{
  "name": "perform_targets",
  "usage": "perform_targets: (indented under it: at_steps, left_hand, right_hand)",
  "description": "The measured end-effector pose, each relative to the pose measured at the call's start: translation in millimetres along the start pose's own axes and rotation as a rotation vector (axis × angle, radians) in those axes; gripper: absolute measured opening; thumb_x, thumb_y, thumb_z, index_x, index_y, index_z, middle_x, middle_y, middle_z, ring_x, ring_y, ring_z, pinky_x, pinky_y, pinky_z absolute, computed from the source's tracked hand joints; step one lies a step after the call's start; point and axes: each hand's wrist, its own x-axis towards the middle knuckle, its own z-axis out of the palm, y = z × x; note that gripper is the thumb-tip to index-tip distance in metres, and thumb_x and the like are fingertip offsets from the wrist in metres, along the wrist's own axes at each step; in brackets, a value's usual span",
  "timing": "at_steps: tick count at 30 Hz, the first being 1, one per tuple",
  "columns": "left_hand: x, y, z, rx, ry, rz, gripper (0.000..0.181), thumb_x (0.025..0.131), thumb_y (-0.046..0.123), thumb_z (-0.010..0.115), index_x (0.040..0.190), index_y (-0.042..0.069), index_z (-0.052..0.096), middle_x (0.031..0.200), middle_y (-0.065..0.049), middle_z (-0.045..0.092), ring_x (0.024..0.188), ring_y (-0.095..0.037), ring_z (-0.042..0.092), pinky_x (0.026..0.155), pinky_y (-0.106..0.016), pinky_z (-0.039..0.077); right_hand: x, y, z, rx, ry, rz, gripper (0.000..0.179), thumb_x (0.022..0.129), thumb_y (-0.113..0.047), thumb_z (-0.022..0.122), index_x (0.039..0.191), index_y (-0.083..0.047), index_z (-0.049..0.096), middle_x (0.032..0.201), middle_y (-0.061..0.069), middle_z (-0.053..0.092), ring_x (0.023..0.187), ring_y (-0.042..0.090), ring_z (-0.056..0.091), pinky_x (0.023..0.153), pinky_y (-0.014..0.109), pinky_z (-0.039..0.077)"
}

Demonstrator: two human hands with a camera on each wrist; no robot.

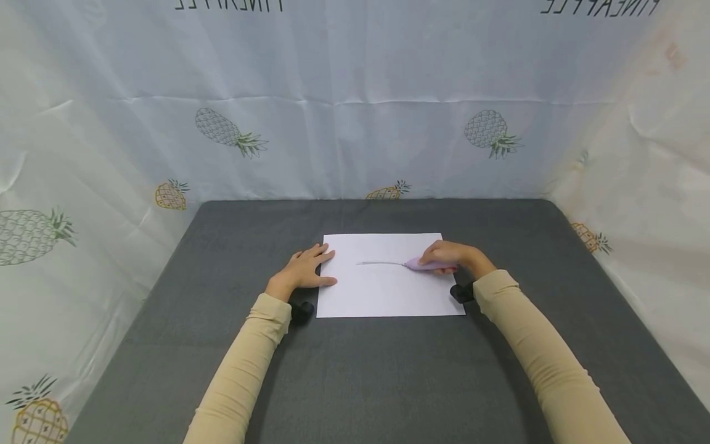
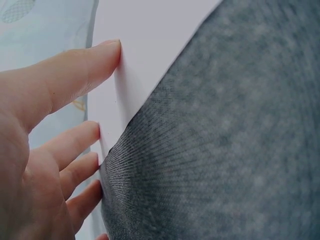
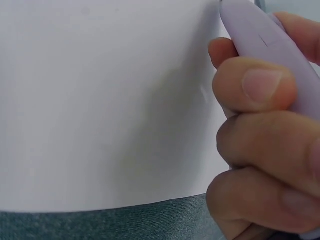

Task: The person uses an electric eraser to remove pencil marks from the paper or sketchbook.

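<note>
A white sheet of paper [image 1: 383, 296] lies on the dark grey table. My left hand [image 1: 302, 270] rests at its left edge with fingers spread; in the left wrist view, the thumb [image 2: 75, 75] touches the paper [image 2: 140, 40]. My right hand [image 1: 446, 256] grips a lilac-handled tool [image 1: 417, 264] over the right half of the sheet, its narrow end pointing left. From that end a thin grey line [image 1: 379, 263] runs leftward; whether it is a mark, a slit or a rod I cannot tell. Curled fingers [image 3: 255, 140] wrap the lilac handle [image 3: 270, 45] in the right wrist view.
The dark grey tabletop [image 1: 355, 376] extends around the sheet. Behind it and at both sides hangs a pale curtain [image 1: 344, 148] printed with pineapples. Black wrist-worn devices [image 1: 302, 312] sit by both cuffs.
</note>
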Motion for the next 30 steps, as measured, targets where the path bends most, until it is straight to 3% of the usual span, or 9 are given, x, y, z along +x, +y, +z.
perform_targets:
  at_steps: [13,30]
  left_hand:
    - [-0.3,-0.9,2.5,-0.001,0.004,0.010,0.078,0.090,0.047,0.060,0.153,0.012,0.029,0.163,-0.014,0.020,0.152,-0.035,0.016,0.121,-0.061,0.012]
    - [0.2,1.2,1.3,0.007,0.005,0.002,0.079,0.090,0.048,0.061,0.153,0.013,0.028,0.163,-0.013,0.019,0.152,-0.035,0.015,0.121,-0.062,0.012]
  right_hand:
    - [1.1,-0.2,0.9,0.007,0.002,-0.005,0.028,0.094,-0.028,0.051,0.083,-0.005,0.064,0.052,-0.005,0.047,0.039,0.006,0.037,0.042,0.019,0.035]
    - [0.4,-2.3,-1.9,-0.008,-0.007,-0.015,0.028,0.093,-0.027,0.051,0.086,-0.004,0.065,0.051,-0.005,0.047,0.039,0.005,0.037,0.042,0.019,0.033]
